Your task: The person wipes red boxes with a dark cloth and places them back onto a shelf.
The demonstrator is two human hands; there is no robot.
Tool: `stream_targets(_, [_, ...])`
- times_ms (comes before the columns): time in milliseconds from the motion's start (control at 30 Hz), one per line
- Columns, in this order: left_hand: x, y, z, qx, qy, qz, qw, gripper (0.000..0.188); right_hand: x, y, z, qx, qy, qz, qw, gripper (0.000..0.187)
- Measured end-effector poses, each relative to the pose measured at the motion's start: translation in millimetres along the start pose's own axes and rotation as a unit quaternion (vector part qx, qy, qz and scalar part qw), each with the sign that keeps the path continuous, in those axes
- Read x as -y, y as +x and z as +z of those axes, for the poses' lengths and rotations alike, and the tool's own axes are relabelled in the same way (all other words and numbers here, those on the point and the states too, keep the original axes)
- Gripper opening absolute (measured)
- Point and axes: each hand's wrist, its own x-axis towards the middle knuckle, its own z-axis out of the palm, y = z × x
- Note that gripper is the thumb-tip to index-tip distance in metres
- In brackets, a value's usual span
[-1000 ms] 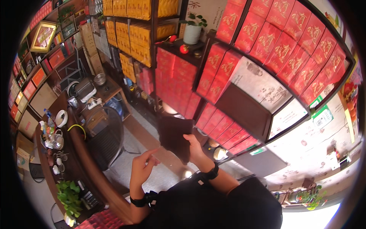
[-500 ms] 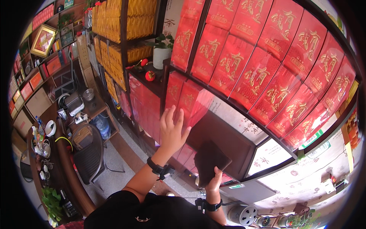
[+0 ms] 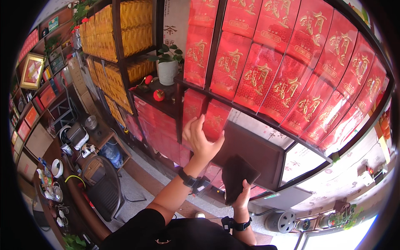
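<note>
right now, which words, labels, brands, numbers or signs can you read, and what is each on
I won't copy out printed words, only say where they stand.
Red boxes: large gold characters, smaller gold lettering beneath.
Pale wall panel behind the potted plant: dark characters.
Yellow packages: any print too small to read.
Black shirt: small light mark, no readable words.
Dark item in the right hand: no writing visible.

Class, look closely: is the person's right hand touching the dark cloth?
Touching. The head view shows the right hand gripping the dark cloth, with the thumb lying across its near edge.
</note>
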Motion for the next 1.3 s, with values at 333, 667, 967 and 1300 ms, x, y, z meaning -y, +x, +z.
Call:
stream_targets(333, [2, 12, -44, 0.032, -0.272, -0.169, 0.947, 0.087, -19, -28, 33, -0.034, -0.037, -0.118, 0.992, 0.060])
stream_targets(667, [7, -86, -86, 0.107, -0.524, -0.380, 0.755, 0.081, -19, -48, 89, 0.025, -0.592, -0.343, 0.729, 0.068])
stream_targets(967, [77, -82, -119, 0.318, -0.704, -0.465, 0.432, 0.064, 8, -29, 62, 0.057, -0.790, -0.316, 0.522, 0.090])
stream_targets(1300, [74, -138, -130, 0.389, -0.641, -0.556, 0.359, 0.072, -17, -17, 105, 0.022, -0.824, -0.284, 0.490, 0.067])
